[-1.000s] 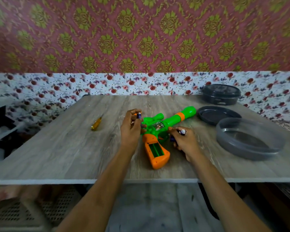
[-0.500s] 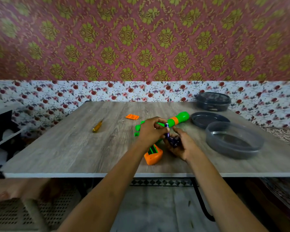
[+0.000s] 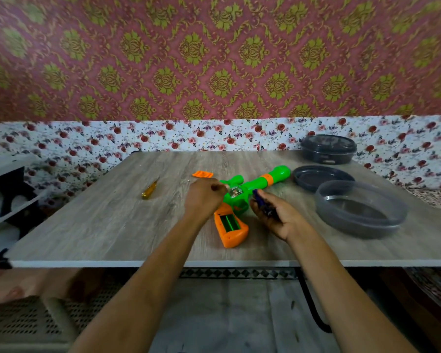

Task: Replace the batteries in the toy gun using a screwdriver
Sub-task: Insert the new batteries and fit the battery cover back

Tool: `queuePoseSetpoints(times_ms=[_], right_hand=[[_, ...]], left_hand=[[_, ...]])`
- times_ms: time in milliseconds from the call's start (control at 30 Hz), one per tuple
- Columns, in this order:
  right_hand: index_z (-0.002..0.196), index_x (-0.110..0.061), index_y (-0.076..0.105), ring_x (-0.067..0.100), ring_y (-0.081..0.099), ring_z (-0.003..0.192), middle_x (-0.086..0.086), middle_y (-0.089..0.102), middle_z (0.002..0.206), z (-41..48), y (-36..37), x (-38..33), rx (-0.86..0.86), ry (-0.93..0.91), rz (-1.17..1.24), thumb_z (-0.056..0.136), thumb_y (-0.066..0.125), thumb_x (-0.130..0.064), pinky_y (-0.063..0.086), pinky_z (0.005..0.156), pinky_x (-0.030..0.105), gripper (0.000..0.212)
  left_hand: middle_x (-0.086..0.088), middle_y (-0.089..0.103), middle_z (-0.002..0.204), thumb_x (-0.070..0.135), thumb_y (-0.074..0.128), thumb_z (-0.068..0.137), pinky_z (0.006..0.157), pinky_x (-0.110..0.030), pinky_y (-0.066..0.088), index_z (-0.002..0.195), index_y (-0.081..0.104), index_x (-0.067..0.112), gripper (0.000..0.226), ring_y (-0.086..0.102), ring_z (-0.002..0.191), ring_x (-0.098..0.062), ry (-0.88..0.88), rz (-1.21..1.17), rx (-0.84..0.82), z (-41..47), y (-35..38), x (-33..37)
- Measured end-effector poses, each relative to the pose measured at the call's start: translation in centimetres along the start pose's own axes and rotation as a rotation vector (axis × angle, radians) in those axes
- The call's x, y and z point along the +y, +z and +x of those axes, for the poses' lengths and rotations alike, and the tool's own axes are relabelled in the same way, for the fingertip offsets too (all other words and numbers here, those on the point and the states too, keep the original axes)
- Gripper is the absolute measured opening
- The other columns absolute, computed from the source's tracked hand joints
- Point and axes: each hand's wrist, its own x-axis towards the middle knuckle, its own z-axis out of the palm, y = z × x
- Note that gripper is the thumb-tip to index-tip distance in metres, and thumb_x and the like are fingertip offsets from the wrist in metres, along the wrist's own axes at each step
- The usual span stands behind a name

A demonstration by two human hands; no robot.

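Open grip (image 3: 231,224) lies near, between our hands; right hand (image 3: 278,215) cups batteries (image 3: 261,203), left hand (image 3: 204,197) curled, contents unclear.

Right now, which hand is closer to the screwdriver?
Left. The left hand is just right of the screwdriver; the right hand sits farther right, beyond the toy gun.

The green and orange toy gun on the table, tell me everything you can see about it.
The green and orange plastic toy gun lies flat on the grey wood-grain table, its barrel pointing away to the right, with an orange ring near the flared green muzzle. The orange grip points toward the near edge. Its battery compartment is open and looks empty, showing a green interior. The left hand is at the body near a small clear window; whether it touches is blurred. The right hand, holding dark batteries, sits just beside the trigger guard.
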Motion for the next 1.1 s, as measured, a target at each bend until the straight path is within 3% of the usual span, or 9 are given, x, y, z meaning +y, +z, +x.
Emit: queuePoseSetpoints(times_ms=[100, 200, 300, 467, 567, 667, 800, 933, 1100], right_hand=[[0.073, -0.006, 0.056, 0.01, 0.062, 0.047, 0.005, 0.063, 0.055, 0.4, -0.1, 0.5, 0.086, -0.054, -0.046, 0.089, 0.056, -0.006, 0.052, 0.045, 0.015, 0.016], [0.075, -0.007, 0.056, 0.009, 0.062, 0.047, 0.004, 0.064, 0.057, 0.5, -0.2, 1.1, 0.108, -0.065, -0.081, 0.089, 0.056, -0.007, 0.051, 0.044, 0.014, 0.014], [0.078, -0.008, 0.06, 0.012, 0.062, 0.062, -0.001, 0.067, 0.055, 0.2, -0.5, 0.9, 0.1, -0.081, -0.078, 0.086, 0.06, -0.006, 0.052, 0.047, 0.013, 0.008], [0.076, -0.005, 0.058, 0.005, 0.063, 0.045, -0.003, 0.065, 0.048, -0.3, -1.1, 1.0, 0.062, -0.109, -0.014, 0.087, 0.056, -0.001, 0.053, 0.051, 0.013, 0.012], [0.076, -0.003, 0.057, 0.005, 0.061, 0.041, -0.001, 0.063, 0.045, -0.3, -1.1, 1.0, 0.069, -0.109, 0.0, 0.09, 0.053, -0.005, 0.05, 0.044, 0.013, 0.014], [0.078, -0.005, 0.058, 0.003, 0.054, 0.037, -0.004, 0.06, 0.044, -0.2, -1.1, 0.9, 0.048, -0.098, -0.089, 0.091, 0.048, -0.01, 0.042, 0.036, 0.011, 0.017], [0.078, -0.009, 0.057, 0.002, 0.048, 0.033, -0.005, 0.058, 0.045, -0.2, -1.0, 0.6, 0.036, -0.084, -0.11, 0.09, 0.047, -0.013, 0.03, 0.029, 0.012, 0.016], [0.075, -0.017, 0.057, 0.001, 0.043, 0.031, -0.008, 0.059, 0.047, -0.1, -0.5, 0.3, 0.093, -0.132, -0.231, 0.09, 0.054, -0.021, 0.024, 0.029, 0.011, 0.015], [0.08, -0.018, 0.06, 0.01, 0.042, 0.049, 0.0, 0.055, 0.061, 1.2, 1.4, -0.8, 0.137, -0.265, -0.305, 0.087, 0.061, -0.021, 0.03, 0.035, 0.014, 0.007]], left_hand=[[-0.01, 0.056, 0.131, 0.044, 0.058, 0.088, 0.086, -0.029, 0.041, 0.127, 0.054, 0.011, 0.051, 0.052, 0.118, -0.025, -0.169, 0.153, -0.071, 0.0, -1.0, -2.1], [-0.016, 0.045, 0.141, 0.058, 0.057, 0.084, 0.095, -0.033, 0.044, 0.139, 0.037, 0.006, 0.078, 0.048, 0.123, -0.031, -0.29, 0.11, -0.216, -0.4, -0.7, -1.9], [-0.017, 0.05, 0.134, 0.046, 0.061, 0.087, 0.09, -0.031, 0.046, 0.134, 0.044, 0.005, 0.065, 0.052, 0.119, -0.031, -0.3, -0.026, -0.235, -0.7, 0.2, -0.6], [-0.015, 0.065, 0.112, 0.029, 0.075, 0.079, 0.086, -0.036, 0.054, 0.113, 0.063, 0.009, 0.042, 0.063, 0.102, -0.029, -0.368, -0.168, -0.252, -0.3, 0.8, 0.0], [-0.011, 0.068, 0.08, 0.014, 0.075, 0.078, 0.06, -0.028, 0.056, 0.085, 0.064, 0.011, 0.013, 0.065, 0.065, -0.02, -0.465, -0.432, -0.252, -0.3, 0.6, -0.3], [-0.004, 0.061, 0.056, 0.0, 0.068, 0.08, 0.035, -0.017, 0.046, 0.079, 0.057, 0.01, 0.015, 0.057, 0.036, -0.008, -0.497, -0.65, -0.192, -0.4, 0.4, 0.1], [-0.016, 0.059, 0.077, 0.0, 0.066, 0.079, 0.039, -0.022, 0.047, 0.109, 0.051, -0.004, 0.034, 0.058, 0.046, -0.015, -0.434, -0.791, -0.109, -0.2, 0.7, 0.2], [-0.011, 0.06, 0.074, -0.001, 0.064, 0.082, 0.051, -0.031, 0.054, 0.09, 0.05, 0.011, 0.02, 0.06, 0.053, -0.019, -0.39, -0.967, -0.006, 0.9, 0.8, -0.1], [-0.013, 0.067, 0.09, 0.011, 0.06, 0.086, 0.052, -0.03, 0.056, 0.115, 0.054, 0.01, 0.03, 0.068, 0.065, -0.023, -0.369, -1.269, -0.02, 4.9, -0.2, 0.2]])
